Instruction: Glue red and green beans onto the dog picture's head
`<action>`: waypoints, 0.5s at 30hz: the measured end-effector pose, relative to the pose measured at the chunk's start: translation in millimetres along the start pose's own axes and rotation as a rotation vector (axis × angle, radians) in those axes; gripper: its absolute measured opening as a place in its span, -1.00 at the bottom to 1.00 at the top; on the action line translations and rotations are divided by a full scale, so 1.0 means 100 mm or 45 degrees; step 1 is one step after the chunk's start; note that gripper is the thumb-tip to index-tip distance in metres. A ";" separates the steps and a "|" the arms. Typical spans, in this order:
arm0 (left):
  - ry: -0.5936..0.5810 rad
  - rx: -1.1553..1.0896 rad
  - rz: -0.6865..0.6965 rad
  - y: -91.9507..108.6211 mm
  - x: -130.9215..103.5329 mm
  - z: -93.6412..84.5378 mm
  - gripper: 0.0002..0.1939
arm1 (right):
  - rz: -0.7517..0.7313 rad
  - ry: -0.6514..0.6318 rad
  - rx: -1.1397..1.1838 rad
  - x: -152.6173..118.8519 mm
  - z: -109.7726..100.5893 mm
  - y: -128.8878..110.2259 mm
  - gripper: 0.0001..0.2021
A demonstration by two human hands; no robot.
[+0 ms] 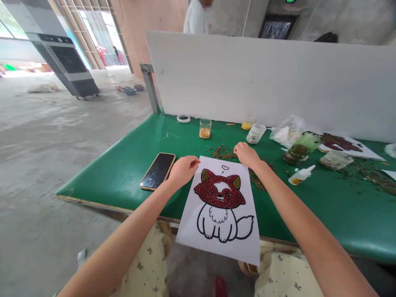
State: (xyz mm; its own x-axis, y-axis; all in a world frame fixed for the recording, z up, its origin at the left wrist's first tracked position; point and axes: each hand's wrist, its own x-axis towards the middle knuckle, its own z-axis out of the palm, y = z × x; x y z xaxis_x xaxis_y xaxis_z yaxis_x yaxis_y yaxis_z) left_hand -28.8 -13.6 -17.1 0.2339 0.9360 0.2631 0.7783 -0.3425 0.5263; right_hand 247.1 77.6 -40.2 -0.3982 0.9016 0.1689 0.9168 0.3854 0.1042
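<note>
A white sheet of paper (188,222) carries an outlined cartoon fox; its head is filled with dark red grains and its inner ears with greenish ones, while body and tail are bare. The lower part of the sheet extends past the table's front edge. My left hand (183,170) is closed at the sheet's upper left edge, fingertips on the paper. Beyond the upper right corner, my right hand (246,154) hovers with fingers pinched together beside loose red and green beans (224,153). Whatever is between those fingertips is hidden.
On the green table (117,165) lie a phone (157,171), a glue bottle (301,175), a cup of yellow kernels (204,130), a tipped clear jar (256,133) and a green-tinted jar (301,148). A white board (262,78) stands behind; a person (196,18) is beyond it.
</note>
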 end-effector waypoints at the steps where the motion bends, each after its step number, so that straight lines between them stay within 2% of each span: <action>1: -0.002 0.002 0.003 0.00 0.00 0.00 -0.75 | 0.003 0.028 0.043 0.00 -0.04 -0.03 -0.78; 5: -0.005 0.003 0.013 -0.01 0.01 0.00 -0.75 | -0.098 0.132 0.254 -0.09 -0.25 -0.29 -0.80; 10: 0.004 -0.010 0.017 0.02 0.01 0.00 -0.74 | -0.478 0.096 0.298 -0.58 -0.40 -0.69 -0.83; 15: 0.009 -0.004 0.020 0.04 -0.01 -0.02 -0.75 | -0.463 0.091 0.209 -0.91 -0.37 -0.75 -0.85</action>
State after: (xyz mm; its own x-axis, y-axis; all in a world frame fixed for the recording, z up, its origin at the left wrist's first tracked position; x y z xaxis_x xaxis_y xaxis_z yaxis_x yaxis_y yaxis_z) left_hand -26.5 -15.9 -13.6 0.2420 0.9300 0.2767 0.7726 -0.3572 0.5248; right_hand 213.8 -40.8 -27.2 -0.6930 0.6870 0.2185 0.7060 0.7081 0.0127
